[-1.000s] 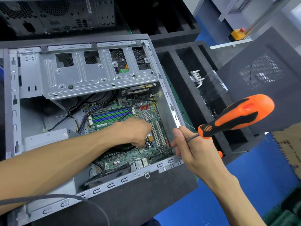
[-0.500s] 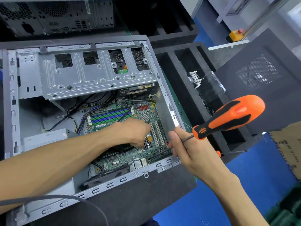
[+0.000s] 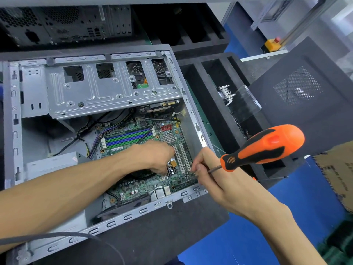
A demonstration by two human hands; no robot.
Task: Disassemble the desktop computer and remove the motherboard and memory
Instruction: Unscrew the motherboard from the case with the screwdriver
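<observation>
We judge the motherboard [image 3: 145,180] as thin, stiff and fragile; it lies flat inside the open case [image 3: 122,220] on the surface; we should hold it by its bare edges, not by the small parts; the memory slots [image 3: 128,137] sit at its far side; our left hand [image 3: 154,155] reaches down on the board, its grip hidden; our right hand [image 3: 214,176] pinches the shaft of the screwdriver [image 3: 263,146], fingers curled narrow

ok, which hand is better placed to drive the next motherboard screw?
Right. The right hand already pinches the screwdriver by its shaft at the motherboard edge near the case wall. The left hand is down on the board's middle, with no tool visible.
</observation>
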